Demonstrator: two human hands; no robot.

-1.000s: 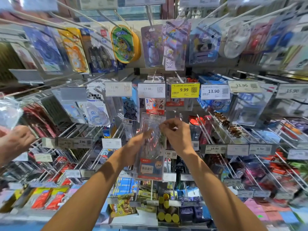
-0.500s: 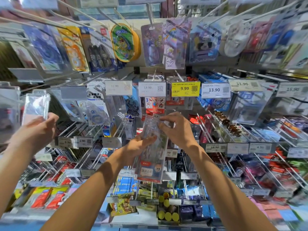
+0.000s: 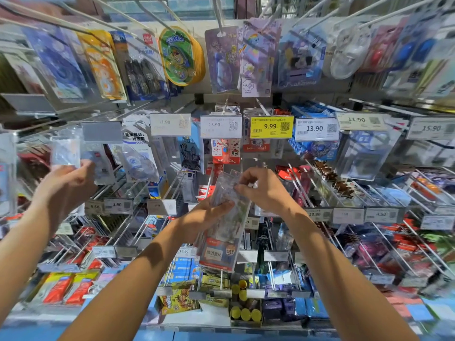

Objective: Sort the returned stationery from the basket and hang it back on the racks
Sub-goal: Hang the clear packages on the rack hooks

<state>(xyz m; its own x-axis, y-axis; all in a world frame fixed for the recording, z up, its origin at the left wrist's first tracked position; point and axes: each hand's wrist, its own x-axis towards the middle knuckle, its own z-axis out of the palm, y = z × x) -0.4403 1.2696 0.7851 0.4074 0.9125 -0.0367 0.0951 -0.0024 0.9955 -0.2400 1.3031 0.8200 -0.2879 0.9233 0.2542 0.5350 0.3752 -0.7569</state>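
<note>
Left hand (image 3: 206, 215) grips the clear packet (image 3: 219, 252) from its left edge at mid-height, fingers (image 3: 222, 205) curled across the front; right hand (image 3: 264, 190) pinches the packet's top edge, thumb and fingers (image 3: 242, 187) closed on the plastic; both hands on the same packet; packet roughly upright, slightly tilted, red and blue label card at its lower end; it is held in the air in front of the racks (image 3: 320, 188), middle of the view, below the white 13.90 tag (image 3: 220, 126) and the yellow 9.99 tag (image 3: 272, 126); cannot tell whether its hang hole is on a peg; a third hand (image 3: 66, 185) from another arm at far left holds up a small clear pack (image 3: 65, 153), fingers wrapped round its bottom, well apart from the first packet; pegs all round carry hanging stationery packs with price tags at the tips; edges of the view blurred.
</note>
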